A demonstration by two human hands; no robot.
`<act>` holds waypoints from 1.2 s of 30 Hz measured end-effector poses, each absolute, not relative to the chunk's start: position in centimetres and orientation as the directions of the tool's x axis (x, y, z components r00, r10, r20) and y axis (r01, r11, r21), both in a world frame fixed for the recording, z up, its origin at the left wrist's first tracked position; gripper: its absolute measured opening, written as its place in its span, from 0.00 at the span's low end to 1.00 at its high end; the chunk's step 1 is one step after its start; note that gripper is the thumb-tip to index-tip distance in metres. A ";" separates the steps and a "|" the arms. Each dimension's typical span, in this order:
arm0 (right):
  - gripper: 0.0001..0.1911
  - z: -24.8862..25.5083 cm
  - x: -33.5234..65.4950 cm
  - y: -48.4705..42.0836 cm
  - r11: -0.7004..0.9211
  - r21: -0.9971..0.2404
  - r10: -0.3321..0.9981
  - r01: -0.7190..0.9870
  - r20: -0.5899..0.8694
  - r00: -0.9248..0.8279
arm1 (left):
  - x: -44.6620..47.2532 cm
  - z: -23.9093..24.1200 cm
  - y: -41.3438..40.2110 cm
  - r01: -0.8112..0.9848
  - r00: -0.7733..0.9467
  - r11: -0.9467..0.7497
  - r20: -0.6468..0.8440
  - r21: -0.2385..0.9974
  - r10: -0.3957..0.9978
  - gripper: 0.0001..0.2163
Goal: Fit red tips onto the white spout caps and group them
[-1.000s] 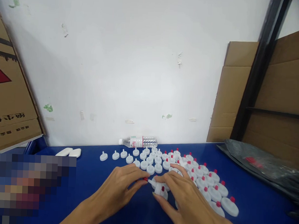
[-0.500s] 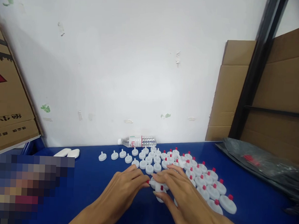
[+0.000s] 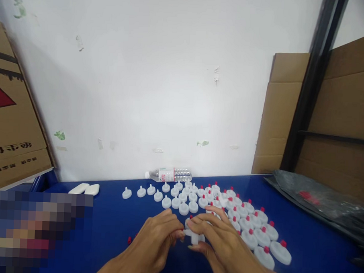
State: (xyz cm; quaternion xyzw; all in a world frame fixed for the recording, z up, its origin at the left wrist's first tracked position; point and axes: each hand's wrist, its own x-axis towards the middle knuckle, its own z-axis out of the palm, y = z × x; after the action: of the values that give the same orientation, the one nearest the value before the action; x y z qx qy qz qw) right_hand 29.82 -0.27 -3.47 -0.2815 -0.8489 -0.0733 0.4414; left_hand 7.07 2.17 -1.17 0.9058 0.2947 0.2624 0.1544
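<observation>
Both hands stayed low over the blue tabletop (image 3: pixel 111 226), left hand (image 3: pixel 153 244) and right hand (image 3: pixel 218 244) pinching one white cap (image 3: pixel 193 236) between fingertips, now drawn nearer than a second earlier, its red tip hidden, rows of caps (image 3: pixel 241 219) beyond.

Left hand (image 3: pixel 156 242): enters from lower edge, forearm angled up-right, palm down, fingers curled inward, tips pinched together at its right side. Right hand (image 3: pixel 218 244): enters from lower right, palm down, fingers (image 3: pixel 217 213) spread forward, thumb and forefinger pinched toward left hand. Fingertips of both hands nearly meeting.
</observation>
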 end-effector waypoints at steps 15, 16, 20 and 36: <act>0.12 -3.9 29.9 0.5 0.815 0.076 0.297 0.574 0.797 -0.527 | 7.4 -1.8 2.5 0.453 0.659 -0.750 0.386 0.482 0.645 0.19; 0.12 -3.8 29.7 0.4 0.813 0.065 0.315 0.579 0.787 -0.531 | 7.3 -1.6 2.7 0.456 0.666 -0.752 0.379 0.476 0.643 0.19; 0.10 -2.8 29.3 -0.1 0.792 0.004 0.381 0.611 0.778 -0.500 | 7.0 -0.4 3.3 0.476 0.664 -0.776 0.410 0.414 0.626 0.16; 0.17 -1.8 30.1 -0.5 0.706 0.012 0.426 0.709 0.792 -0.438 | 2.5 1.4 7.3 0.888 0.403 -0.459 0.442 0.022 0.801 0.18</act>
State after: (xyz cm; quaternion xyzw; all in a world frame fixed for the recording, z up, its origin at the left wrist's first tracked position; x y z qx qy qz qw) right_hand 30.08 -0.45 -1.80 -0.3418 -0.8297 -0.1744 0.4055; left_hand 2.53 7.35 1.43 0.8305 0.5086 0.1993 -0.1090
